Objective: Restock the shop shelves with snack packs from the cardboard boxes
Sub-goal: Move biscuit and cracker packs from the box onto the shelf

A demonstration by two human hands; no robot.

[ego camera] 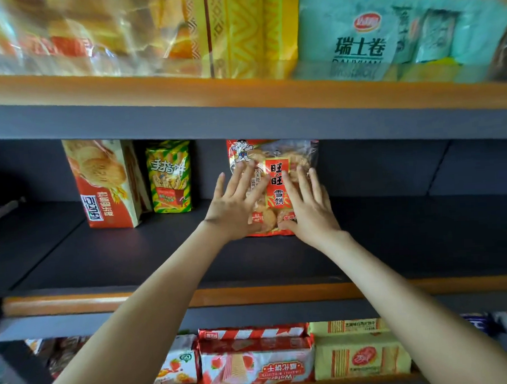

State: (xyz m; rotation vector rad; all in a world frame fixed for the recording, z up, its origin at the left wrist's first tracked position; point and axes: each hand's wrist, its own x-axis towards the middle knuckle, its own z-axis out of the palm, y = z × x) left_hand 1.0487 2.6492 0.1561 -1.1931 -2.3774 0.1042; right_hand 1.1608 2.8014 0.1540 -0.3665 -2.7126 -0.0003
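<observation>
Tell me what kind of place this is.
Probably a shop's snack aisle: tiered shelves, packaged snacks like the wafer pack, and the left hand and right hand pressing a cracker bag into place.

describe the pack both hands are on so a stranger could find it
On the dark middle shelf, right of the orange biscuit box and the green striped pack, the rice cracker bag stands alone under the left hand and right hand. Only it is clear, showing pale round crackers behind a red label.
</observation>
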